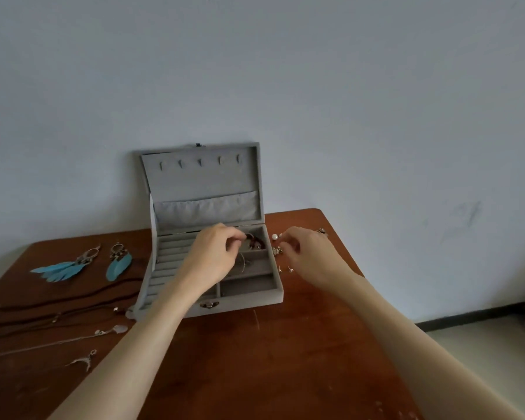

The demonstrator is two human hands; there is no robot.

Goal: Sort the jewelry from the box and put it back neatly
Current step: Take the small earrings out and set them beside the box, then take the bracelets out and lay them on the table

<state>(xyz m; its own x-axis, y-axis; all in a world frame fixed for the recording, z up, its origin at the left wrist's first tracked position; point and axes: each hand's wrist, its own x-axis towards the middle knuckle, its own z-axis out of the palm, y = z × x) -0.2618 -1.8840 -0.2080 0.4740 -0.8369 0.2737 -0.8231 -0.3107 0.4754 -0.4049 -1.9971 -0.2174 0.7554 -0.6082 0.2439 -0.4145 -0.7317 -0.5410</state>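
Observation:
An open grey velvet jewelry box [249,301] stands on the brown table, its lid leaning on the wall. My left hand [215,253] hovers over the box's back right compartment, fingers curled and pinching a dark red piece of jewelry [255,241] there. My right hand [309,250] is just right of the box, fingertips pinching at a small cluster of stud earrings [277,250] beside a pearl stud [274,237]. A thin silver piece [243,263] lies in the middle right compartment.
Two blue feather earrings [61,269] [119,265] lie left of the box. Dark cord necklaces [58,301], a silver chain [73,339] and a small pendant [84,360] are spread at the table's left. More small studs [285,268] and a ring [322,231] lie right of the box.

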